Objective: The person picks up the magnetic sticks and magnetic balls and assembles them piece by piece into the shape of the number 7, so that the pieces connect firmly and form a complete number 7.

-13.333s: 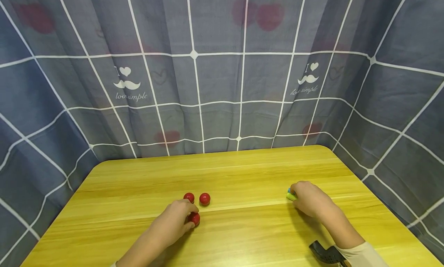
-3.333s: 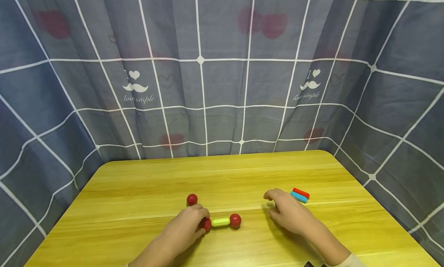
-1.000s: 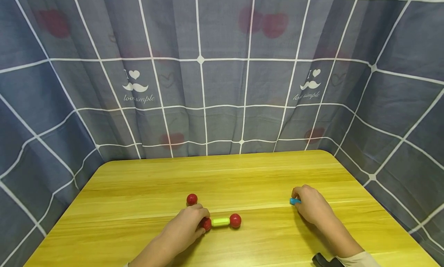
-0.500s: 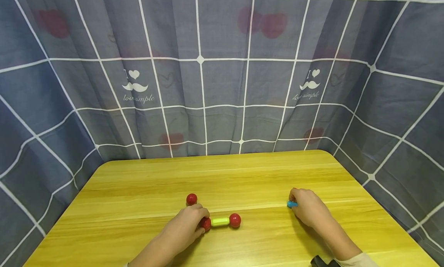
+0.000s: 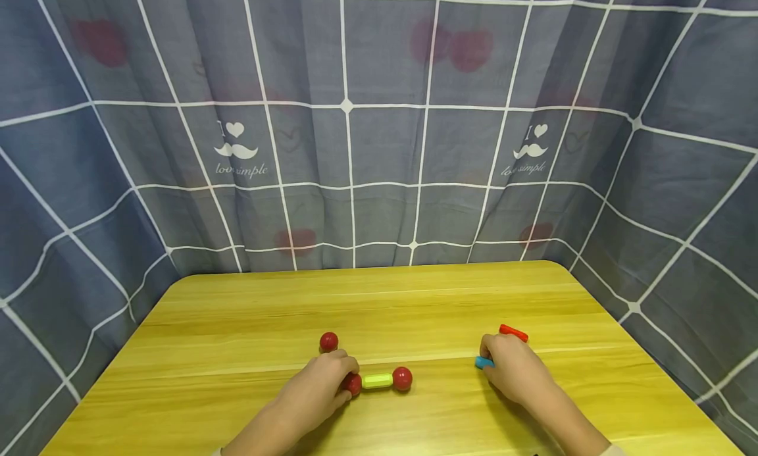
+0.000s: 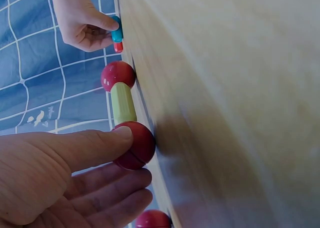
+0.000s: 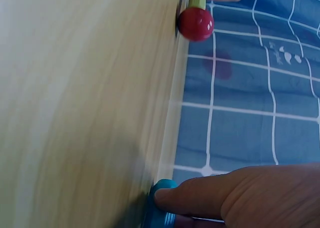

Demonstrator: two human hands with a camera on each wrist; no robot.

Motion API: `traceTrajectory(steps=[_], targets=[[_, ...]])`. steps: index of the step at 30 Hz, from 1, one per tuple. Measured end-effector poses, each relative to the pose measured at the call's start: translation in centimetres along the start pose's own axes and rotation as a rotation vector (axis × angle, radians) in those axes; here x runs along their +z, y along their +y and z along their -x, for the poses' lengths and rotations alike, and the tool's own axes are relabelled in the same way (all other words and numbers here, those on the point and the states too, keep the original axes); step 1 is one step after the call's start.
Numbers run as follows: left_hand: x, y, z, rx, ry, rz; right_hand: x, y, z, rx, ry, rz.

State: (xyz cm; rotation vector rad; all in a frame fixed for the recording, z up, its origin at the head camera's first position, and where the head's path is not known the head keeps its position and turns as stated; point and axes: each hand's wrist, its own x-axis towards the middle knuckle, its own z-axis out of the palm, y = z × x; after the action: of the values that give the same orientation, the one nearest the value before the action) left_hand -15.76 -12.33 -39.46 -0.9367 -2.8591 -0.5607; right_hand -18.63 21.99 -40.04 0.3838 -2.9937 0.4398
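Note:
My left hand (image 5: 316, 387) pinches a red ball (image 6: 142, 147) between thumb and fingers on the wooden table. A yellow-green rod (image 5: 377, 381) runs from that ball to a second red ball (image 5: 402, 378), the three in one line. Behind the left hand lies a third red ball (image 5: 328, 341), partly covered by the fingers in the head view. On the right, my right hand (image 5: 518, 370) pinches a blue rod (image 5: 483, 362) by thumb and fingers; the palm hides part of it. Just beyond that hand lies a red rod (image 5: 513, 333).
The wooden table (image 5: 249, 311) has its far edge against a grey-blue checked curtain (image 5: 379, 147), which also hangs along both sides. Table surface lies between the joined pieces and the right hand.
Over the last second the right hand has drawn the blue rod left and nearer, uncovering the red rod. Earlier, the yellow-green rod came between two balls. Lately the left hand stays put.

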Motion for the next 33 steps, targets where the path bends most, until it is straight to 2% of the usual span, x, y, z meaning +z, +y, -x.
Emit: traceTrajectory(steps=[9,19,33], targets=[[0.1,0.0,0.0,0.000,0.003,0.002,0.3,-1.5,0.3,-0.011,-0.027,-0.019],[0.0,0.2,0.0,0.001,-0.008,0.009,0.4,-2.0,0.7,-0.032,-0.044,-0.021],[0.0,0.2,0.1,-0.001,-0.005,0.008,0.7,-2.9,1.2,-0.103,-0.062,-0.014]])
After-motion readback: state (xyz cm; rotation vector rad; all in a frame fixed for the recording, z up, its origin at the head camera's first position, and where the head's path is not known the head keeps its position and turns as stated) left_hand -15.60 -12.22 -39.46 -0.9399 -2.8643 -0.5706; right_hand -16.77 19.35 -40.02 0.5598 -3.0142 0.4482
